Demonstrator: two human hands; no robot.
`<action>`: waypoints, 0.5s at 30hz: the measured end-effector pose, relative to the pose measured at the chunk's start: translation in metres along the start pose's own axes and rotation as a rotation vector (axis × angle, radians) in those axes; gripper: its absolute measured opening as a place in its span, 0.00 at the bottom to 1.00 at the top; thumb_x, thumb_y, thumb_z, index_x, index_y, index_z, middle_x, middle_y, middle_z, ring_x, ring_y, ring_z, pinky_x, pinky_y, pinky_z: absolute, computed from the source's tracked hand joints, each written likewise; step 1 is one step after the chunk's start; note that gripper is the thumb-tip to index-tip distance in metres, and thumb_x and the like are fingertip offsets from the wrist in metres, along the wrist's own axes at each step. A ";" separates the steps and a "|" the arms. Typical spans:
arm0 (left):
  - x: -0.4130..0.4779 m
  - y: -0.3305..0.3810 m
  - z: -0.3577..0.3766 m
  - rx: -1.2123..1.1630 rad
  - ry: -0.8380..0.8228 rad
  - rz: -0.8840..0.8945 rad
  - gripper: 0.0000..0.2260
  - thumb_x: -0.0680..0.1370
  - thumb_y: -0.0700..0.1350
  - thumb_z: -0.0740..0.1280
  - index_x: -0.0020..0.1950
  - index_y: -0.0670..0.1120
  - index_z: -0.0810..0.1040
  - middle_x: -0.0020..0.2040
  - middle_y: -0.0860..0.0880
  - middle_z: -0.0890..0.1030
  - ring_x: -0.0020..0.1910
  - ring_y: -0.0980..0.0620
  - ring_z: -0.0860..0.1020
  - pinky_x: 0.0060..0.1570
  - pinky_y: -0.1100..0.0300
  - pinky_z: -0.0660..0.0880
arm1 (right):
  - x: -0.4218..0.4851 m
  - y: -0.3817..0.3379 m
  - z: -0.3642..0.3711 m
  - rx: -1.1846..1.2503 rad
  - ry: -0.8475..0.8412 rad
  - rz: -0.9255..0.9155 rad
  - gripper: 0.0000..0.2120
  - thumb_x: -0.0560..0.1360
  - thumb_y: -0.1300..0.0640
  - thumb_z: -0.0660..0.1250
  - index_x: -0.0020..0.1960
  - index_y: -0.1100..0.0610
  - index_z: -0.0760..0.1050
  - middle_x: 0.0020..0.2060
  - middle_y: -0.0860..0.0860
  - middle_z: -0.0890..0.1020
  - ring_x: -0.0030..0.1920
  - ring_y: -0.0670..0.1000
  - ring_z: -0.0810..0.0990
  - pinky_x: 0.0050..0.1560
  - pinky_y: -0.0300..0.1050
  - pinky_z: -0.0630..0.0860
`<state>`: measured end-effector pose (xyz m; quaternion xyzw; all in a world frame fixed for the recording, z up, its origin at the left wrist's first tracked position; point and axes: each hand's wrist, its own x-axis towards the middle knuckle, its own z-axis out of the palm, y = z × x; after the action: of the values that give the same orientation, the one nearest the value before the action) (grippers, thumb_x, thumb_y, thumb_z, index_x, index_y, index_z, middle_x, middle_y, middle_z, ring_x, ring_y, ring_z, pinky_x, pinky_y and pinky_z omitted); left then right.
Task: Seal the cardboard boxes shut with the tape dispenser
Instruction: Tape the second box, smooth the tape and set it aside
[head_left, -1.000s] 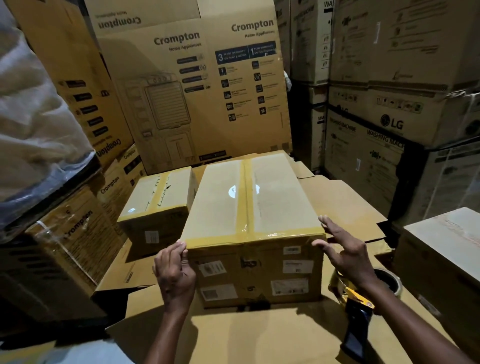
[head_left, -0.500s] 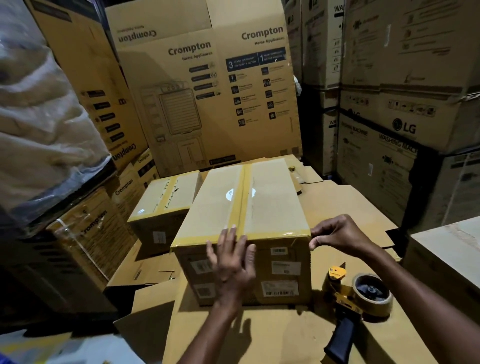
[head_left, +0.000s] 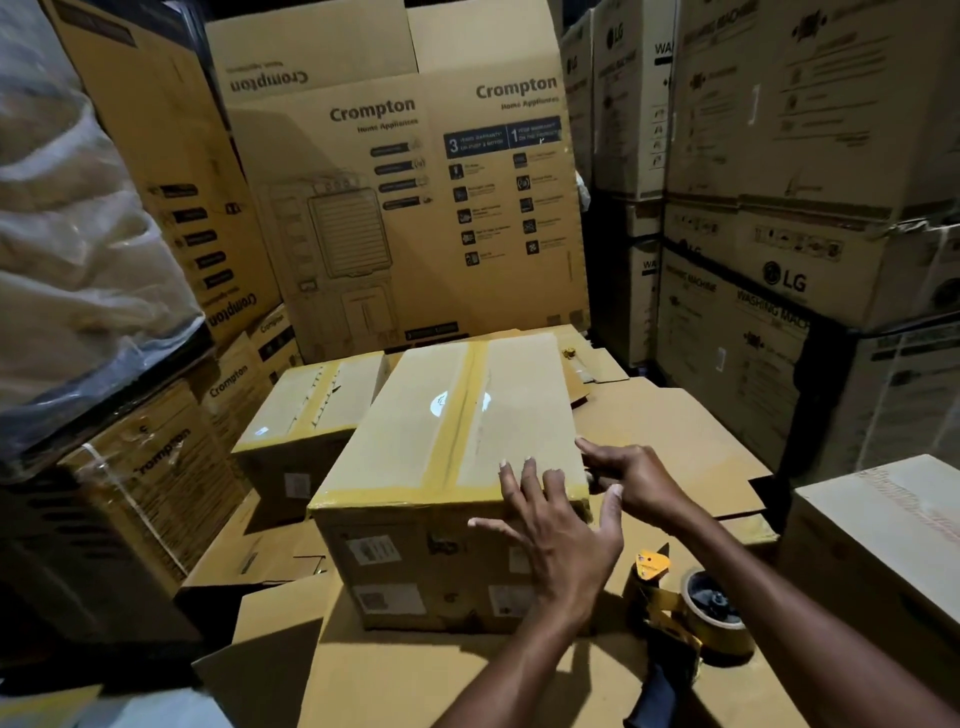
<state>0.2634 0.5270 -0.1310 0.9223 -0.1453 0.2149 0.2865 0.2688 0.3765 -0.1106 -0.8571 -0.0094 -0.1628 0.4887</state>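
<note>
Both hands are on the near box (head_left: 457, 441), which sits mid-way across the flattened cardboard (head_left: 441, 675), with its centre seam and near top edge already under tape. The left hand (head_left: 553, 540) is spread wide and pressed flat over the box's near right corner, fingertips lapping onto the lid. The right hand (head_left: 631, 480) meets the same corner from the right side, fingers stretched out straight against the box, thumb below, no pinch that I can make out. I read this as the rub-down of the tape's end at the corner. To do it well, press firmly from the lid over the edge and down the wall, sweeping outward so no bubble or loose tail is left, while the other hand braces the box against sliding. The tape dispenser (head_left: 675, 608) lies idle toward the cardboard's near right corner, just beside the box and beneath the right forearm, black handle pointing at the near edge, so an elbow dropping there could knock it. A smaller taped box (head_left: 306, 415) sits close on the far left, and another carton (head_left: 883, 530) crowds the right edge. Stacked cartons (head_left: 415, 208) wall off the back. The free room is the bare strip along the near edge.
</note>
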 end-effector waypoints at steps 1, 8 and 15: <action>0.000 -0.004 0.001 -0.002 0.032 0.000 0.27 0.75 0.72 0.61 0.58 0.52 0.79 0.74 0.48 0.73 0.82 0.43 0.56 0.67 0.18 0.35 | 0.000 -0.001 0.004 0.018 -0.002 0.003 0.27 0.76 0.69 0.74 0.68 0.47 0.77 0.61 0.49 0.83 0.57 0.40 0.84 0.56 0.38 0.81; 0.005 -0.119 -0.021 -0.080 0.273 0.221 0.10 0.75 0.56 0.67 0.51 0.51 0.76 0.64 0.50 0.79 0.71 0.45 0.72 0.67 0.16 0.45 | 0.019 -0.033 0.048 -0.092 -0.098 -0.116 0.15 0.75 0.57 0.77 0.62 0.55 0.84 0.53 0.45 0.87 0.47 0.38 0.86 0.49 0.34 0.81; 0.031 -0.254 -0.095 -0.193 0.167 0.433 0.13 0.79 0.53 0.69 0.60 0.51 0.72 0.69 0.51 0.77 0.75 0.50 0.70 0.70 0.23 0.57 | 0.068 -0.042 0.109 -0.386 0.026 -0.247 0.18 0.77 0.46 0.73 0.65 0.51 0.82 0.58 0.51 0.78 0.59 0.49 0.75 0.62 0.49 0.74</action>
<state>0.3598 0.7798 -0.1635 0.8171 -0.3349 0.3319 0.3316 0.3554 0.4799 -0.1069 -0.9248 -0.0766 -0.2313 0.2922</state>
